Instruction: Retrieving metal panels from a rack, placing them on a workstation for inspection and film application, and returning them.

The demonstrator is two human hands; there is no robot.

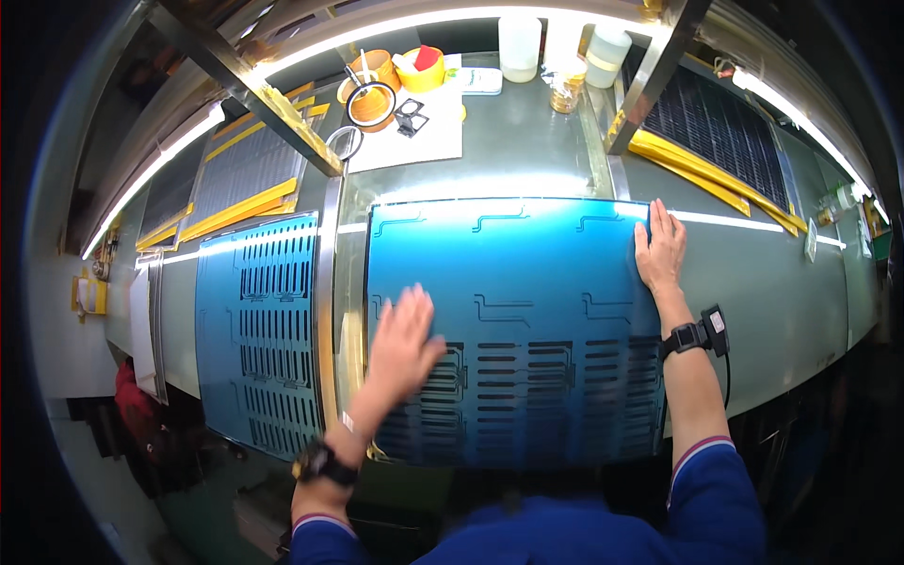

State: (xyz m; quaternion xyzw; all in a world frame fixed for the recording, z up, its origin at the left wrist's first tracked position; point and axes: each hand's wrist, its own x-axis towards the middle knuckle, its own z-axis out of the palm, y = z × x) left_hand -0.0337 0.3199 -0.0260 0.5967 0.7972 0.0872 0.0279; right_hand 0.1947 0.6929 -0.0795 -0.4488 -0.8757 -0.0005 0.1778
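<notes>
A large blue panel (527,259) with dark slot and line patterns lies on the bench in front of me. My left hand (405,344) is over its left part, fingers stretched out and slightly blurred; I cannot tell if it touches the surface. At the upper right edge of the panel rests my right hand (661,247), fingers extended along the rim and thumb over the blue surface. Neither hand grips anything.
To the left, past a metal strip, lies a second patterned blue panel (217,330). Behind stand orange tubs (421,71), a round magnifier (370,104), a white sheet (433,141) and plastic bottles (607,56). Metal posts (650,89) rise from the bench; yellow-edged dark panels (720,141) lie beyond.
</notes>
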